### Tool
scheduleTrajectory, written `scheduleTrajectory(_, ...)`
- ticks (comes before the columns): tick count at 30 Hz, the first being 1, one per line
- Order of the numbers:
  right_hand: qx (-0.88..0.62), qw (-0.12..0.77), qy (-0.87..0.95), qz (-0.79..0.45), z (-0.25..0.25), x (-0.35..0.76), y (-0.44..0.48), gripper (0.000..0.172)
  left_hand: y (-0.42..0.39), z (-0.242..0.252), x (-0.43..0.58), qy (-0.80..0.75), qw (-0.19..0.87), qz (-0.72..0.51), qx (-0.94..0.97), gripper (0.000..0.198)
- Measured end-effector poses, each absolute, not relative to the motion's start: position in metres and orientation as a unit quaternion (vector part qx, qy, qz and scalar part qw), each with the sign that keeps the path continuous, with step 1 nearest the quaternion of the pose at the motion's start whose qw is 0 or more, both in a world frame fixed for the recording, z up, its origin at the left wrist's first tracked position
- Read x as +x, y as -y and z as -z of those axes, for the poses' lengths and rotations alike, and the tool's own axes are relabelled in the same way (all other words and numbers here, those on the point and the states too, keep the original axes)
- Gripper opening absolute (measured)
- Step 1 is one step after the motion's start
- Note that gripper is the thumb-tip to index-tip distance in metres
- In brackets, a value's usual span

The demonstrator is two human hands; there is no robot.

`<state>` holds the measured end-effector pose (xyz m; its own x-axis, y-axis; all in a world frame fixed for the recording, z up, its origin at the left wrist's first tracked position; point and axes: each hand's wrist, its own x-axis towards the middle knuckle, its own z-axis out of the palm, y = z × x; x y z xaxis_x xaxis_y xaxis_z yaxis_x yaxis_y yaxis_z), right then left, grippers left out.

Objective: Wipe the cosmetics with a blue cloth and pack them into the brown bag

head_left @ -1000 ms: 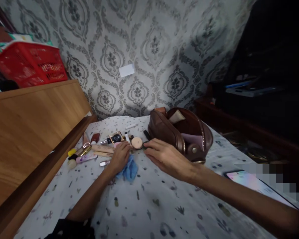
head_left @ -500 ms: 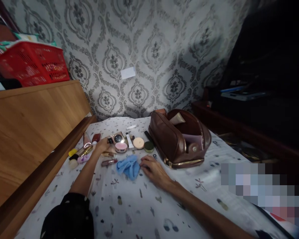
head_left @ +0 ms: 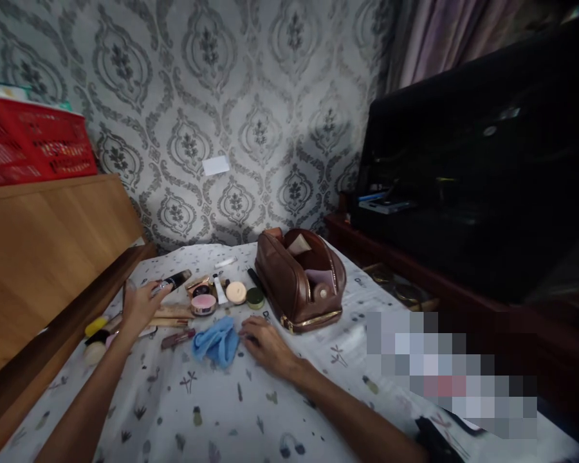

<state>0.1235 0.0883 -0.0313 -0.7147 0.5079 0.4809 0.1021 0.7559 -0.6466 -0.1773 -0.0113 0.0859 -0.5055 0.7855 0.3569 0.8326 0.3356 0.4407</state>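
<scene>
My left hand (head_left: pixel 142 307) is closed on a short dark item with a silvery band and a brownish end (head_left: pixel 178 279), which looks like a makeup brush. It is held over the left part of the cosmetics on the bed. My right hand (head_left: pixel 265 345) rests on the sheet, fingers loosely apart, beside a crumpled blue cloth (head_left: pixel 217 343). Between the hands lie a pink compact (head_left: pixel 203 305), a white tube (head_left: pixel 219 289), a beige round compact (head_left: pixel 236 293), a dark green-lidded jar (head_left: pixel 255 298) and a lip gloss tube (head_left: pixel 177 339).
An unzipped brown cosmetic bag (head_left: pixel 289 302) stands right of the cosmetics, with items inside. A wooden headboard (head_left: pixel 53 238) borders the left, topped by a red basket (head_left: pixel 38 141). At the right is a large black screen (head_left: pixel 463 193).
My left hand has lifted the dark brush-like item and moved left with it. My right hand stays beside the blue cloth. The view has turned to the right.
</scene>
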Motion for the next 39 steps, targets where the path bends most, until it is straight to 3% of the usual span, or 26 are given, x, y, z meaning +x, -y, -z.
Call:
scheduleTrajectory(3, -0.202, 0.348, 0.823, -0.401, 0.030, 0.123, -0.090, 0.033, 0.029, -0.090, -0.148, 0.743, -0.099, 0.381, -0.542, 0.045)
scheduleTrajectory(7, -0.189, 0.336, 0.664, -0.641, 0.020, 0.124, -0.088, 0.059, 0.035, -0.074, -0.098, 0.654, -0.266, 0.410, -0.577, 0.041)
scheduleTrajectory(11, -0.179, 0.295, 0.548, -0.762, 0.011, 0.130, -0.085, 0.052, 0.034, -0.051, -0.071, 0.611, -0.345, 0.406, -0.585, 0.041)
scheduleTrajectory(17, -0.146, 0.278, 0.627, -0.713, 0.009, 0.134, -0.088, 0.046, 0.037, -0.040, -0.070, 0.606, -0.352, 0.465, -0.541, 0.044)
scheduleTrajectory(24, -0.138, 0.317, 0.801, -0.489, 0.009, 0.137, -0.087, 0.037, 0.024, -0.025, -0.039, 0.526, -0.383, 0.617, -0.443, 0.048)
scheduleTrajectory(29, -0.128, 0.284, 0.850, -0.425, 0.010, 0.138, -0.084, 0.037, 0.019, -0.024, -0.010, 0.540, -0.322, 0.533, -0.566, 0.046)
scheduleTrajectory(36, -0.115, 0.300, 0.724, -0.611, 0.006, 0.134, -0.077, 0.046, 0.025, -0.034, -0.041, 0.567, -0.065, 0.310, -0.760, 0.054)
scheduleTrajectory(39, -0.138, 0.303, 0.639, -0.694, 0.004, 0.135, -0.078, 0.050, 0.029, -0.027, -0.060, 0.610, -0.023, 0.210, -0.763, 0.047)
